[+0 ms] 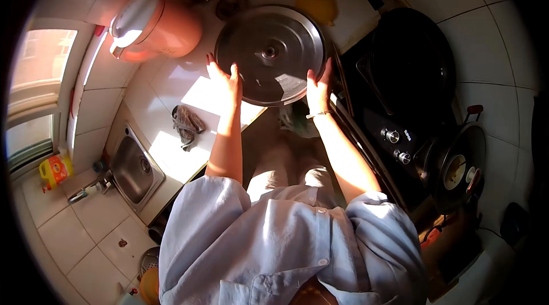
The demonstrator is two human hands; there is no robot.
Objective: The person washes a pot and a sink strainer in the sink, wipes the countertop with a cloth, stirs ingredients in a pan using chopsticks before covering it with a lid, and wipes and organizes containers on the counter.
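Note:
A large round metal pot lid [251, 76] is held up in front of me, over the front edge of the counter. Its face toward me has concentric rings and a screw-like fitting at the centre. My left hand [225, 81] grips the lid's lower left rim, thumb on the near face. On the opposite side my right hand [318, 89], with a thin band at the wrist, grips the rim the same way. Fingers behind the lid are partly hidden. Left of my left forearm, a crumpled dark cloth [187, 125] lies on the sunlit counter.
An orange lidded appliance [171, 33] stands at back left. A metal sink [137, 168] is set into the counter at left. On the right are the black stove [389, 148], a large black pan [417, 65] and a wok [440, 182]. A yellow item [317, 6] sits behind the lid.

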